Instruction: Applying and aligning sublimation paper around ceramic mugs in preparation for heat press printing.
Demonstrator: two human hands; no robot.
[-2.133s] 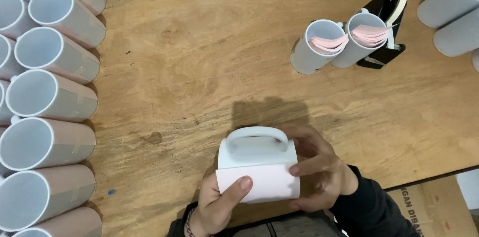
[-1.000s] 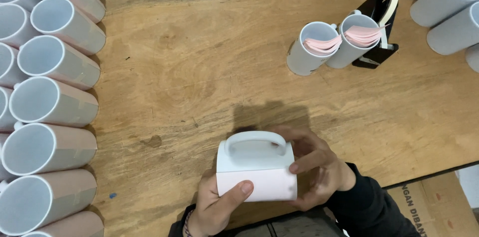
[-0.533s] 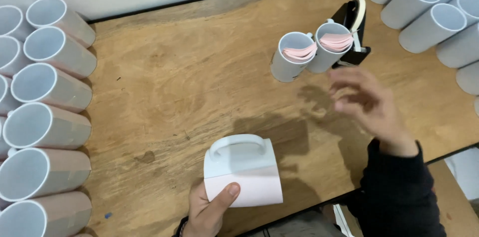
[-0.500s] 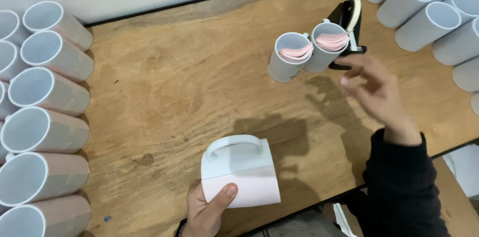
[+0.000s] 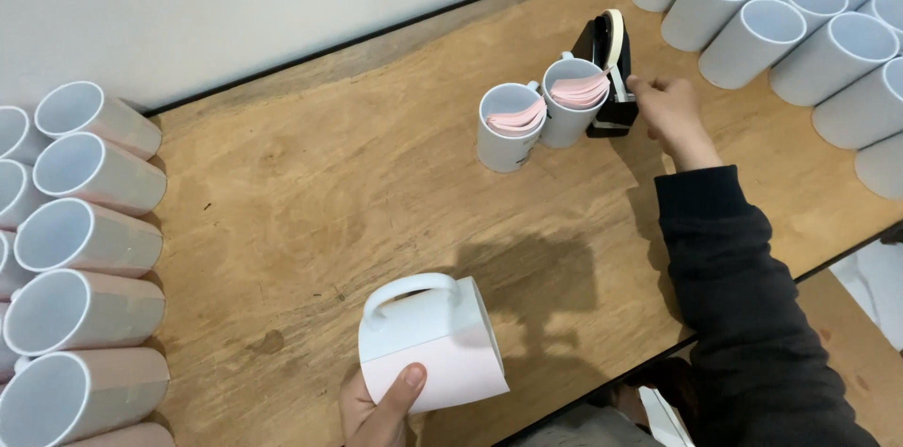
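Left hand (image 5: pixel 376 405) alone now clasping the paper-wrapped mug (image 5: pixel 431 343) near the bench's (image 5: pixel 282 183) front edge. Right hand (image 5: pixel 670 108), off the mug, fingers pinching at the tape dispenser (image 5: pixel 609 71) toward the back right: wrap apparently awaiting tape.

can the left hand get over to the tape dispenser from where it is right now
Probably not readily. The left hand is holding the white mug at the table's near edge, while the tape dispenser stands far across, behind two mugs holding pink sheets. The right hand is already at it.
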